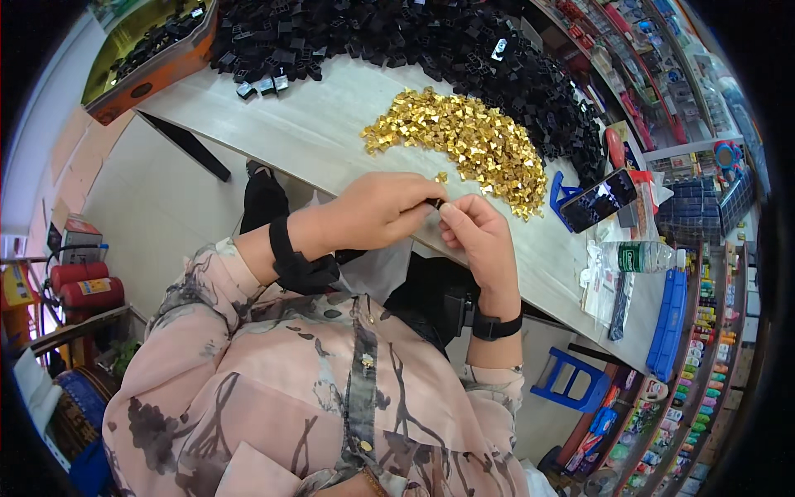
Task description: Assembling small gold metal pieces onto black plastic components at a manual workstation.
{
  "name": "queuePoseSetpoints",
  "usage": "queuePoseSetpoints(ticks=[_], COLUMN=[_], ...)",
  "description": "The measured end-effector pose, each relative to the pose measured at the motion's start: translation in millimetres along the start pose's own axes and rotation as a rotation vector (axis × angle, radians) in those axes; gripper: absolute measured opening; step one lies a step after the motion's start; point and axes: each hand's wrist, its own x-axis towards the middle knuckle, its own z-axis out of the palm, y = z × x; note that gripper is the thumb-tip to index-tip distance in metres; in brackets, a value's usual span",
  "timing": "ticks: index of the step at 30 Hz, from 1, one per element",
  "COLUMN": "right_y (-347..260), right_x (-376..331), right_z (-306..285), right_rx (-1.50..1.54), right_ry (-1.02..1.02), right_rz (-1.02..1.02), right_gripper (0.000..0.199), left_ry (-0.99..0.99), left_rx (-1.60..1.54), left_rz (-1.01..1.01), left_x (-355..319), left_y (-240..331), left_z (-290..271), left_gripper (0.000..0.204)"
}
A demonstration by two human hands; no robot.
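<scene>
Two hands are meeting above the surface (331,124): your left hand (385,209) and right hand (476,236) are pinching one small black part (434,202) together, near the gold pieces (468,145); loosening either pinch is likely risking a drop.
</scene>
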Motion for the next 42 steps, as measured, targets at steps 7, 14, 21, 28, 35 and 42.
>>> queuePoseSetpoints(ticks=[7,14,21,28,35,42], right_y=[-3.1,12.0,14.9,17.4,23.2,26.8], right_x=[10.0,18.8,28.2,29.1,21.3,16.4], right_z=[15.1,12.7,17.2,17.6,5.8,-7.0], right_rx=[0.091,-0.720,-0.883,-0.700,-0.536,-0.702], right_ry=[-0.010,0.467,0.484,0.475,0.491,0.471], right_rz=[-0.065,-0.388,-0.533,-0.485,-0.471,-0.606], right_gripper=[0.016,0.019,0.016,0.013,0.012,0.013], left_ry=[0.143,0.276,0.258,0.041,-0.051,-0.025], left_rx=[-0.152,-1.259,-0.338,0.881,0.868,0.160], left_rz=[0.022,-0.625,-0.665,-0.523,-0.386,-0.551], left_x=[-1.4,7.9,-3.1,-12.5,-10.5,2.1], left_y=[-0.7,1.7,-24.2,-42.6,-47.2,-25.9], left_z=[-10.3,-36.6,-112.4,-155.5,-136.9,-125.5], left_gripper=[0.021,0.010,0.017,0.025,0.028,0.025])
